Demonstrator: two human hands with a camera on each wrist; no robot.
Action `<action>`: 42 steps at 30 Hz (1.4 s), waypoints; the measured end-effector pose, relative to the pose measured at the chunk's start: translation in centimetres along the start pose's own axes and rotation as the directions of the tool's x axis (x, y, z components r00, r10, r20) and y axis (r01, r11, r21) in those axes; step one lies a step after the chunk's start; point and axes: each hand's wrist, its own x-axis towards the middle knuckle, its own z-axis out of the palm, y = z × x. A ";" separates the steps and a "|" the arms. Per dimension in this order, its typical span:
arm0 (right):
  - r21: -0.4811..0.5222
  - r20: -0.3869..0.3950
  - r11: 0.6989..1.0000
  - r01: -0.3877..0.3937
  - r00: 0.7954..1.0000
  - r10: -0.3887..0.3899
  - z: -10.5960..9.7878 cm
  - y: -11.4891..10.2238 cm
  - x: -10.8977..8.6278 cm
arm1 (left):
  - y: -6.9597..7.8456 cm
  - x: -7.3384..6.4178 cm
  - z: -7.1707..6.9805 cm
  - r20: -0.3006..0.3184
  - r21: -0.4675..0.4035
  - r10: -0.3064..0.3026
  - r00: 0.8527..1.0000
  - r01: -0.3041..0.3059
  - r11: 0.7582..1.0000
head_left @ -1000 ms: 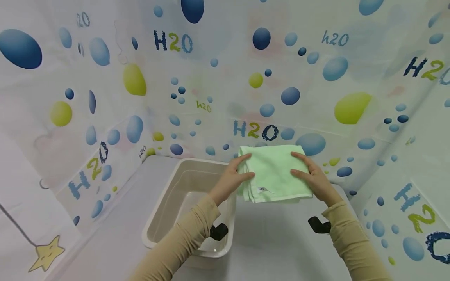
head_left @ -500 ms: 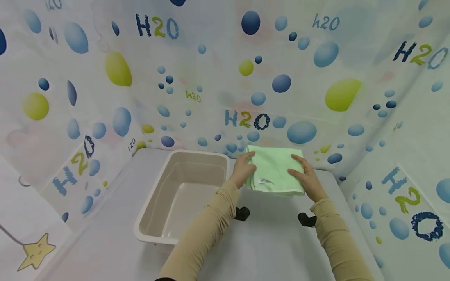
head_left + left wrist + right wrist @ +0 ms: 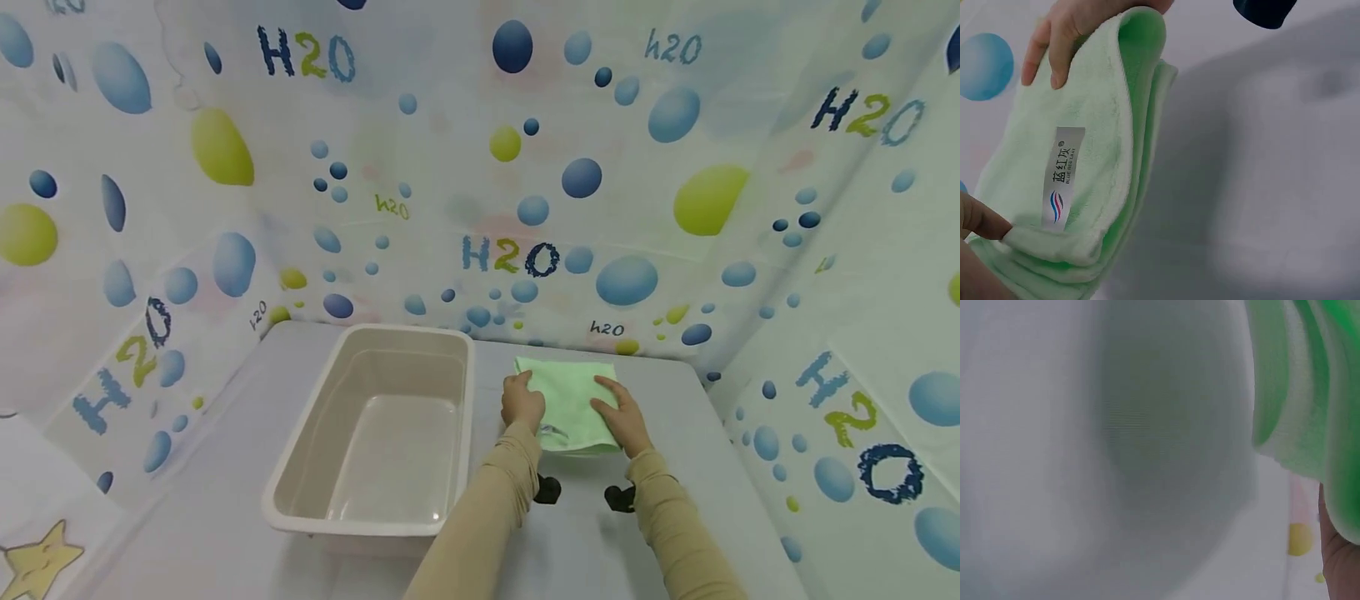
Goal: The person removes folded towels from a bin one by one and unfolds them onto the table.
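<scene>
A folded pale green towel (image 3: 573, 408) with a small white label is held over the white table, to the right of the basin. My left hand (image 3: 522, 402) pinches its left side; the left wrist view shows fingertips at a corner near the label. On the opposite side, my right hand (image 3: 622, 419) grips the towel, two of its fingers (image 3: 1060, 56) lying across the front. Stacked soft layers of the towel (image 3: 1300, 394) show in the right wrist view, partly covering a hand. Whether the towel's lower edge touches the table cannot be made out.
A beige plastic basin (image 3: 401, 454) stands left of the towel, its inside bare. The white table (image 3: 697, 450) ends at a wall covering (image 3: 420, 250) printed with blue and green bubbles. Dark wrist-camera parts (image 3: 548, 490) show below the hands.
Both hands have lowered the towel toward the table and moved it away from over the basin's right edge. The head view has shifted, bringing the whole basin interior into sight.
</scene>
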 end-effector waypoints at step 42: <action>-0.651 0.028 0.754 0.086 0.996 -0.089 7.0 6.3 -1.5 | -14.6 1.2 1.8 -0.050 0.780 0.518 0.854 -0.291 0.555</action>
